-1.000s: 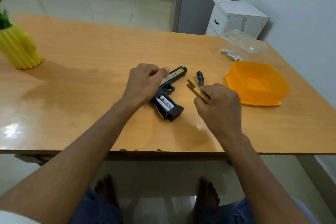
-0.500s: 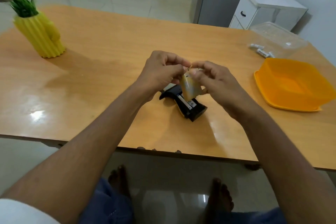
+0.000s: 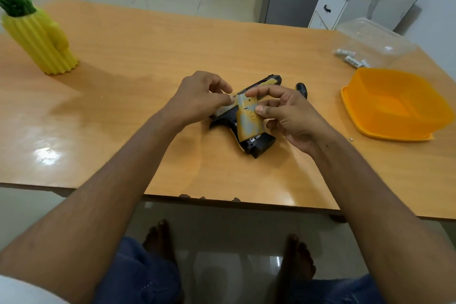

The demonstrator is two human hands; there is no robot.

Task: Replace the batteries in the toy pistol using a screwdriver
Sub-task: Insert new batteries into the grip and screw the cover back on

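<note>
- Wooden table (image 3: pixel 148 61) filling the frame; pistol (image 3: pixel 259 142) lying at centre.
- Right hand (image 3: pixel 288 116) pinching the cover (image 3: pixel 246 118) above the grip; left hand (image 3: pixel 199 99) pinching its top corner.
- Refitting seems underway; next, seating it flush, then reaching for the screwdriver (image 3: pixel 301 87).

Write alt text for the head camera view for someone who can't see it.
Both hands, the right hand and the left hand, hold a worn yellow battery cover above a black toy pistol lying on a wooden table. An orange container, loose batteries and a yellow vase sit farther off.
</note>
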